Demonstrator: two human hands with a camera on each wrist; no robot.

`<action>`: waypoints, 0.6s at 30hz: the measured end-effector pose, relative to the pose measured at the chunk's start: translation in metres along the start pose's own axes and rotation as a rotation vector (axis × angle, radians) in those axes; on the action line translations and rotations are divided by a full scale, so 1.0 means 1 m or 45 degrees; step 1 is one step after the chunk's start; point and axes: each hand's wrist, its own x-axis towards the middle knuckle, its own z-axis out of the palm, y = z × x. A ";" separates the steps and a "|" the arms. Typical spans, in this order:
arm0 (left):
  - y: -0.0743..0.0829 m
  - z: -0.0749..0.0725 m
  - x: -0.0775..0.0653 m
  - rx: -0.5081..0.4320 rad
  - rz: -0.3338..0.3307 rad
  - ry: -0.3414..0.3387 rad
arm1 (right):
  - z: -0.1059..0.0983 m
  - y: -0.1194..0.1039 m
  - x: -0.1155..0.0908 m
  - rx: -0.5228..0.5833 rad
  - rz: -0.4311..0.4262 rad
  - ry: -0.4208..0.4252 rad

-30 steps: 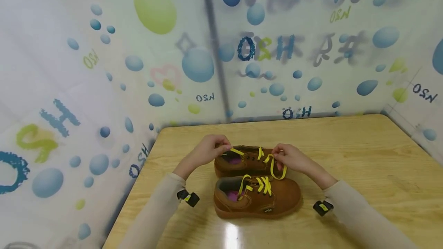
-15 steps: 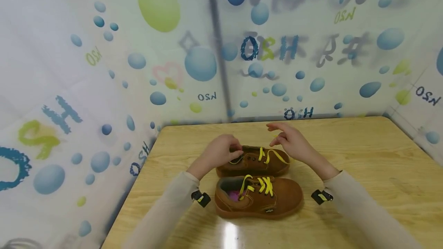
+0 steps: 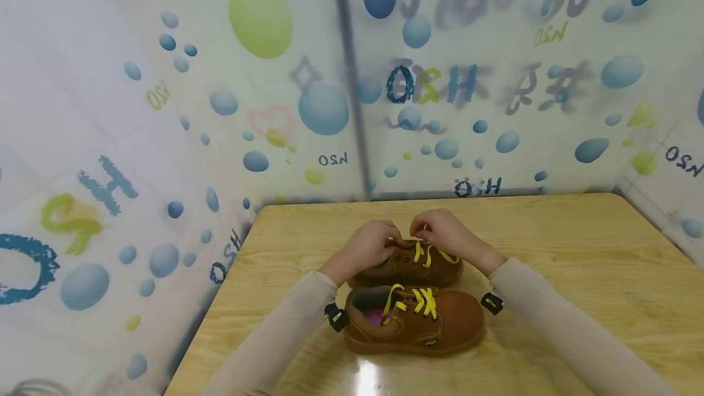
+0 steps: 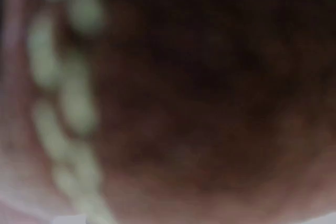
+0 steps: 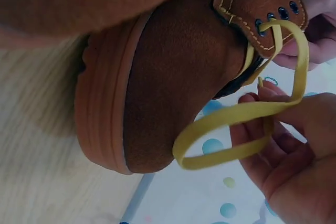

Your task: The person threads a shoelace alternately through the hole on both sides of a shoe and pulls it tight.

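Two brown lace-up shoes lie side by side, toes to the right. My left hand [image 3: 365,246] grips the far shoe [image 3: 409,271] at its opening; in the right wrist view its curled fingers [image 5: 317,32] are at the edge of the eyelet flap. My right hand [image 3: 448,234] pinches the tip of a yellow shoelace [image 5: 226,116] between thumb and finger, close to that flap. The lace comes out of an eyelet and hangs in a loose loop beside the toe. The near shoe [image 3: 456,316], with crossed yellow laces [image 3: 425,303], fills the blurred left wrist view.
The shoes stand on a light wooden table [image 3: 550,261]. Behind it and on the left rise white walls [image 3: 308,176] printed with blue and green bubbles. The near shoe lies between my forearms.
My right hand dropped the looped lace, rose with spread fingers, then came left to the far shoe's eyelets and pinched the lace tip. My left hand moved right, from lace to shoe opening.
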 end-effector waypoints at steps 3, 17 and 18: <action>0.000 0.000 0.001 0.003 0.007 0.017 | -0.001 0.000 0.004 -0.021 -0.041 -0.031; 0.003 0.001 0.006 0.496 0.174 -0.020 | -0.001 0.008 0.020 0.012 -0.082 -0.234; 0.003 0.000 0.007 0.562 0.210 -0.017 | -0.001 0.009 0.022 0.033 -0.069 -0.240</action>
